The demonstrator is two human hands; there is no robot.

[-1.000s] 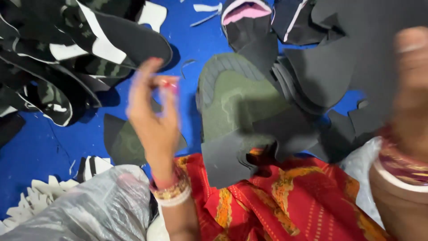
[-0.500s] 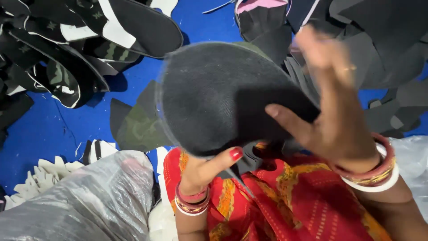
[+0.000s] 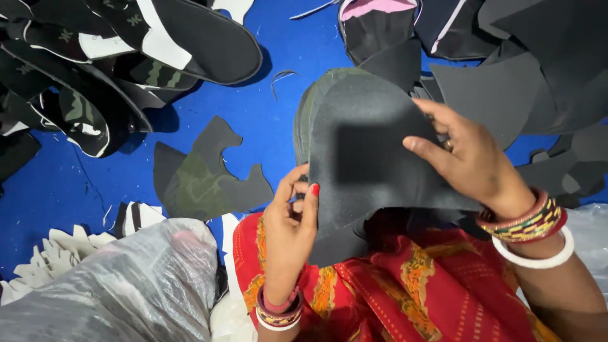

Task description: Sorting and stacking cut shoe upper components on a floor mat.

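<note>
Fingers of both hands pinch dark foam piece; clear plastic bag lower left.

Black cut pieces on blue floor; plastic bag.

Bright, even light falls from above me; soft shadows sit under the black pieces, everything sharp.

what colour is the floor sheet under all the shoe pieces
Bright blue floor sheet, clearest in the head view.
</note>
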